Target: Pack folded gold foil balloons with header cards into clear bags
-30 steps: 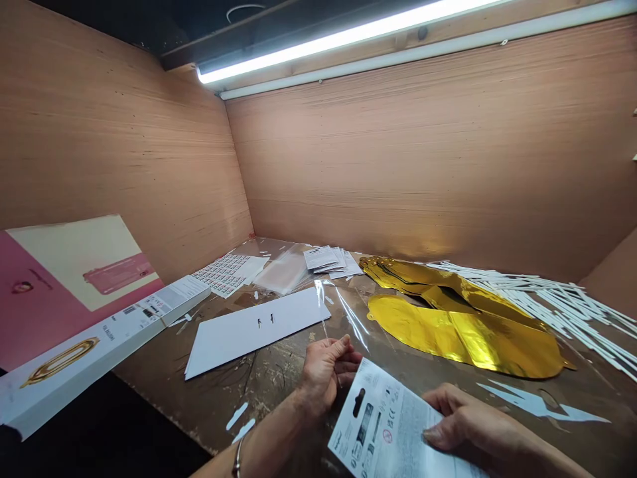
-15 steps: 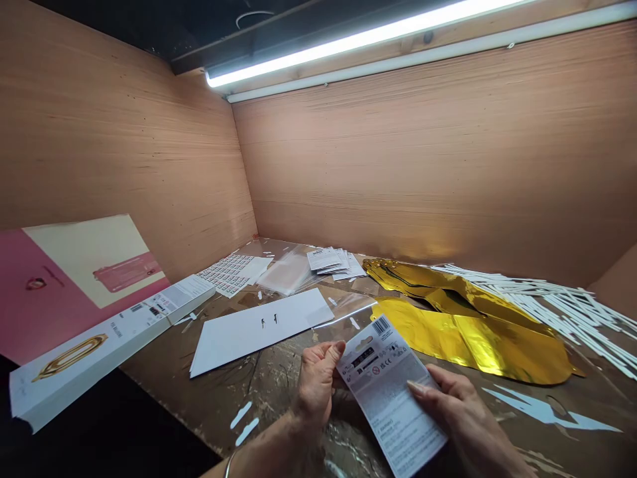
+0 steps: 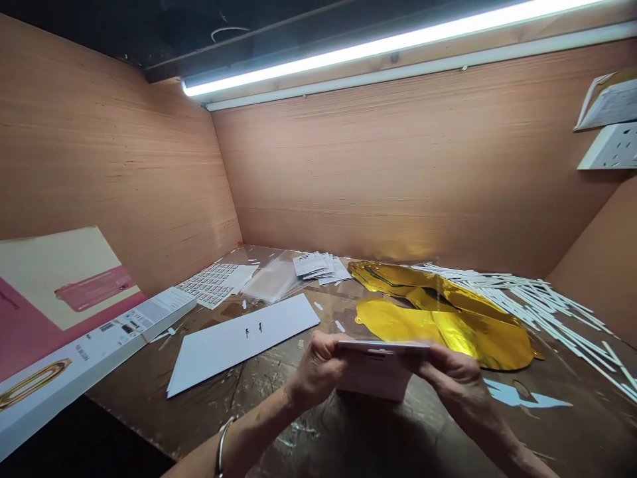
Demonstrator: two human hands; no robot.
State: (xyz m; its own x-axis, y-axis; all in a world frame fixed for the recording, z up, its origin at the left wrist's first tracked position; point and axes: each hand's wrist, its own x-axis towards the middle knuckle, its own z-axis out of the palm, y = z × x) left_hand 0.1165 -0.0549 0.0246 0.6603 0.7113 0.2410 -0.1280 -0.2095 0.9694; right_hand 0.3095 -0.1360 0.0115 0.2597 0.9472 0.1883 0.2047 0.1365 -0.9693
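Above the workbench (image 3: 149, 411), hands (image 3: 318, 372) (image 3: 452, 378) on a printed card (image 3: 373, 372)

I'm looking into a small packing workshop — a scarred brown wooden workbench (image 3: 139, 405) boxed in by pinkish plywood walls (image 3: 398, 179), under a white fluorescent tube (image 3: 388, 50), strewn with gold foil balloons (image 3: 438, 325) and thin white sticks (image 3: 537, 305).

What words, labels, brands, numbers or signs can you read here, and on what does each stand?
Nothing can be read for certain.
Long white cardboard box: print and barcode too small.
White sheet of small printed labels: too small.
Stack of white printed leaflets: too small.
White printed card between the left hand and right hand: edge-on, unreadable.
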